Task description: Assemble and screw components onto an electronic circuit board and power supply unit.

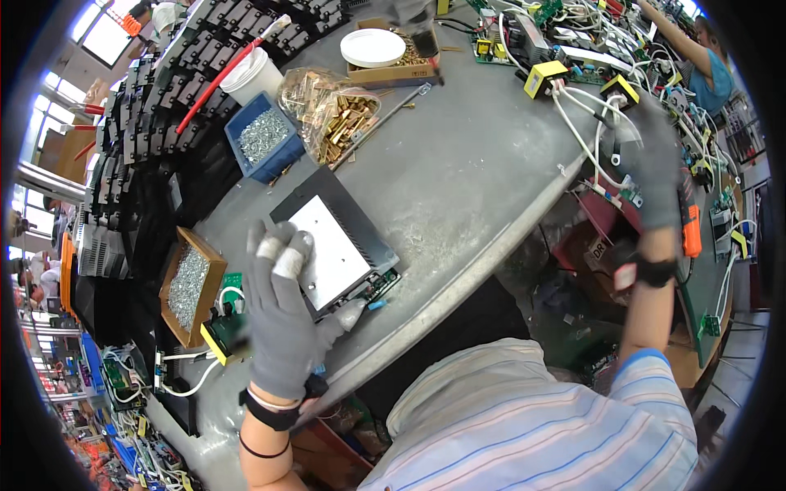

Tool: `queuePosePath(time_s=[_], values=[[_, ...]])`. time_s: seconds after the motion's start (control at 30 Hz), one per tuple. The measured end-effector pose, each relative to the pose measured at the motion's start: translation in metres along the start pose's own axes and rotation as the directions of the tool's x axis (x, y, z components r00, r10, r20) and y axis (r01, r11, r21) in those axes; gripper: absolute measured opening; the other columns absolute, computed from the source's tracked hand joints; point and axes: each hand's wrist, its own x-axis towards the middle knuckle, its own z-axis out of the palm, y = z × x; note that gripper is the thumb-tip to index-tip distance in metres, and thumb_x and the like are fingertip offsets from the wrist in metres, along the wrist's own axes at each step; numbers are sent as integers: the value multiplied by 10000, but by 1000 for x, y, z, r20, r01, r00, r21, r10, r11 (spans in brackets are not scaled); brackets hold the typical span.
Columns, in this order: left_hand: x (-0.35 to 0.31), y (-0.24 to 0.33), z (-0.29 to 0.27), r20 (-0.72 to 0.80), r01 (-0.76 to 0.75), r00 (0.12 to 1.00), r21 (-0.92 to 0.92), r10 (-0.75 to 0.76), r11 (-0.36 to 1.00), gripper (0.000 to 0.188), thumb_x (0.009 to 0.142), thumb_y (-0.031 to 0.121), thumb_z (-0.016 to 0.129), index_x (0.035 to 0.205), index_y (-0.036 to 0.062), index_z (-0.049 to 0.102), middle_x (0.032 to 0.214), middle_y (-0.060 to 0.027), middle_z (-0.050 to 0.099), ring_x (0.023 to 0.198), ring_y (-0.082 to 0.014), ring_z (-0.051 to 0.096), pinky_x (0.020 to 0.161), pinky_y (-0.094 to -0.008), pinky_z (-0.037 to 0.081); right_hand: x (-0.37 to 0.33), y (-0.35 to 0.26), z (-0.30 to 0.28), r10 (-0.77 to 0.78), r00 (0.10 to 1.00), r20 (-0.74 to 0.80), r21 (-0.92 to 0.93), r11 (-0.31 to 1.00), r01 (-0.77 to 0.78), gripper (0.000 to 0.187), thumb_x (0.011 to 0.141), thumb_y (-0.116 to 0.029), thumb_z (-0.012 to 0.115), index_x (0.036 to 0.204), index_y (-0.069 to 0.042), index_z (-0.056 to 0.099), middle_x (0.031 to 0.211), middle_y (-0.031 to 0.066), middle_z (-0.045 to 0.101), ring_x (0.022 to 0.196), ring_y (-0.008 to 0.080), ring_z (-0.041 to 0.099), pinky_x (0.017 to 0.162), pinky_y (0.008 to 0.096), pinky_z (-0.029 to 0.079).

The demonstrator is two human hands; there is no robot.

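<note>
A flat black metal case (334, 198) with a white plate (332, 250) on it lies at a slant on the grey table. My left hand (282, 315), in a grey glove with whitish fingertips, reaches over its near left corner. The fingers are stretched out against the plate, and the thumb is apart, by a green circuit board (381, 286) showing at the case's near end. On the right, my gloved right hand (657, 168) is smeared by motion, its fingers unclear. Beside it hang white cables (577, 131) with yellow transformers (544, 79) and a small board (629, 195).
A blue bin (295, 151) and a cardboard box (214, 274) hold small screws. Brass-coloured parts (348, 127) fill a plastic bag. A white lid (372, 48) tops another box; black cases (205, 61) are stacked far left. Circuit boards (585, 57) pile up far right, near another person (708, 78).
</note>
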Motion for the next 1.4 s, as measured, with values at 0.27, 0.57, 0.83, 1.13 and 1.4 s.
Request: queuePosePath(time_s=[0.27,0.57,0.83,1.13,1.4], values=[[11,-4,-7,71,-5,997,-56,9,998,959,470,200,837,1351,127,467,1289,-184,481,1139,-408,458,939,-471,423,-70,360,25,509,828,234,-129,861,-493,815,833,-368,620,1462,-30,226,1262,222,537,1207,366,500,996,402,397],[5,-6,2,118,146,983,-12,-144,989,918,548,246,801,1387,145,440,1332,-188,457,1238,-407,410,1021,-483,385,-72,207,-60,434,691,578,751,48,-658,435,893,-389,626,1166,-54,580,980,36,629,725,70,561,626,205,483],[11,-22,8,79,207,978,-307,-192,929,935,618,514,780,1369,60,456,1328,-182,440,1245,-333,425,1016,-420,376,-139,-38,-44,-309,836,453,514,-676,-528,757,858,-453,615,1378,20,333,1156,202,554,1048,301,600,832,423,543],[14,-15,5,97,232,971,-185,-217,955,907,620,461,777,1365,52,460,1341,-191,442,1250,-368,406,1057,-453,327,-132,-170,-22,-663,445,602,-8,-562,-827,661,607,-273,668,1159,46,494,790,169,588,662,293,585,610,377,489],[3,-25,1,124,188,976,-57,-180,981,931,605,282,807,1428,178,386,1385,-236,387,1272,-434,339,1061,-479,315,-124,-167,-16,-755,333,565,93,-342,-935,438,619,-150,650,1002,30,537,754,137,598,579,246,609,520,335,499]])
